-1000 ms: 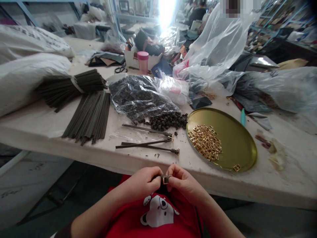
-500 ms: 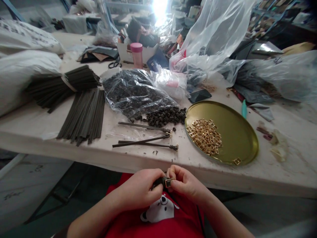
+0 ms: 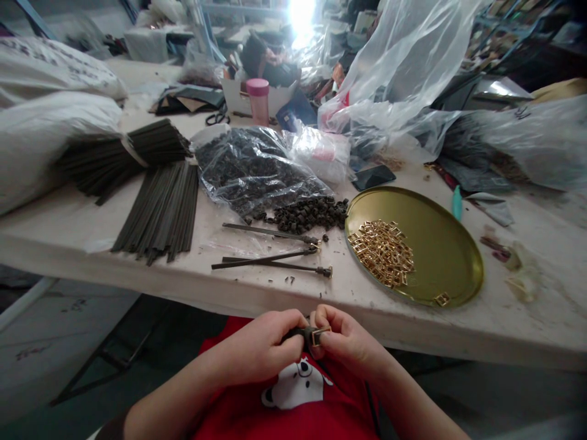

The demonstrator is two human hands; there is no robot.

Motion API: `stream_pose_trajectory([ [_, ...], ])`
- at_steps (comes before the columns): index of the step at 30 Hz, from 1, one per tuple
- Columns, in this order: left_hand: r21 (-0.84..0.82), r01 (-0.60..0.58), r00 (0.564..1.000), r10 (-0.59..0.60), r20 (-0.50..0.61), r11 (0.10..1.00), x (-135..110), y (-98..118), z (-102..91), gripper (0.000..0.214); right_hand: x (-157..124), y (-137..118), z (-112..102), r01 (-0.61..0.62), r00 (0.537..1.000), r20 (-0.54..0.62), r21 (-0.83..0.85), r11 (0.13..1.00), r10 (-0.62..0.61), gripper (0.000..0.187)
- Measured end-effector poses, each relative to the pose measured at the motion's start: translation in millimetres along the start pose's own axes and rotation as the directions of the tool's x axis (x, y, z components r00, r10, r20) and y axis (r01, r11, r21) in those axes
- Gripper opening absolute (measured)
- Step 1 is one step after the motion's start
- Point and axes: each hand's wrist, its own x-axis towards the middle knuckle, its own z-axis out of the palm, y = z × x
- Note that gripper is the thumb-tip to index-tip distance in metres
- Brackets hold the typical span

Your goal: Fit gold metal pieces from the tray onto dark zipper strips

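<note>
Close to my body, below the table's front edge, my left hand is closed around a dark strap. At the strap's end sits a small gold buckle. My right hand pinches this buckle between thumb and fingers, and the two hands almost touch. Part of the strap is hidden inside my left hand. On the table ahead lie a few finished-looking straps with buckles. A heap of gold buckles rests in a round gold tray.
Dark strips lie in a loose stack and a tied bundle at left. Small dark loops spill from a clear plastic bag. Behind are a pink-lidded jar, scissors and a black phone-like slab.
The whole view has shifted slightly, so the table things appear a little further right. Both hands keep their hold on the strap and buckle, with only a slight shift of the buckle.
</note>
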Motion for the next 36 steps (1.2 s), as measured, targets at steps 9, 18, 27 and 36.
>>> stream_pose_trajectory([
  [9,0.002,-0.025,0.999,0.025,-0.024,1.0,-6.9,6.4,0.9,0.018,-3.0,-5.7,5.7,0.043,0.999,0.01,-0.121,0.992,-0.042,0.022],
  [18,-0.018,-0.045,0.998,0.044,-0.047,0.999,-12.7,1.9,4.8,0.017,-9.4,-2.7,12.5,0.048,0.998,0.041,-0.113,0.992,-0.044,0.03],
  [27,0.122,-0.061,0.98,0.082,-0.18,0.991,-19.4,8.5,10.4,0.016,-12.9,-3.0,25.8,0.17,0.979,-0.072,-0.243,0.955,-0.193,0.031],
  [36,-0.019,-0.086,0.988,0.083,-0.133,0.996,-23.6,3.1,19.6,0.014,-20.4,5.3,21.1,0.172,0.985,-0.013,-0.078,0.982,-0.173,0.032],
])
